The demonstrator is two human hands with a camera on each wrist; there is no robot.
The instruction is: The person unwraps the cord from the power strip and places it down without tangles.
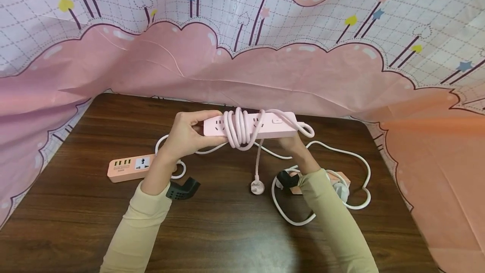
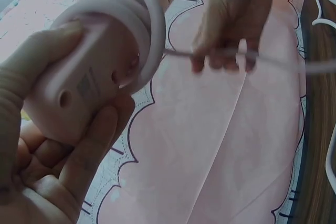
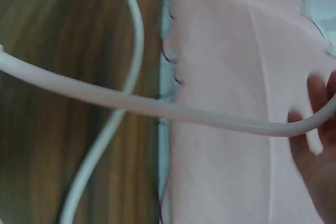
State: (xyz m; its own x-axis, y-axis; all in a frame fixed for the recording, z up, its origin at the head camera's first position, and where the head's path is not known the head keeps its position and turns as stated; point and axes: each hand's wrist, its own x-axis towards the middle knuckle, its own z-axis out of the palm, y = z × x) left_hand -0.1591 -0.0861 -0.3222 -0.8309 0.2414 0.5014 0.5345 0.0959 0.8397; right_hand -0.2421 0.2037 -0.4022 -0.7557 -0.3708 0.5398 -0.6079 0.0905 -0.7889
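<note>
A pink power strip (image 1: 278, 128) is held above the table, its pale pink cord (image 1: 239, 127) wound around its middle in several loops. My left hand (image 1: 181, 136) grips the strip's left end, thumb on one side and fingers on the other. Behind the strip, my right hand (image 1: 294, 144) is mostly hidden in the head view. The left wrist view shows that right hand (image 2: 236, 22) with curled fingers on the free length of cord. In the right wrist view the cord (image 3: 226, 122) runs into its fingers. The cord's round plug (image 1: 257, 187) hangs below the strip.
A peach power strip (image 1: 129, 168) with USB ports lies on the left of the dark wooden table (image 1: 227, 231). Another peach strip (image 1: 342, 177), partly behind the right forearm, lies beside a white plug (image 1: 341, 191). White cable (image 1: 356, 155) loops around there. A patterned curtain (image 1: 242, 75) borders the table.
</note>
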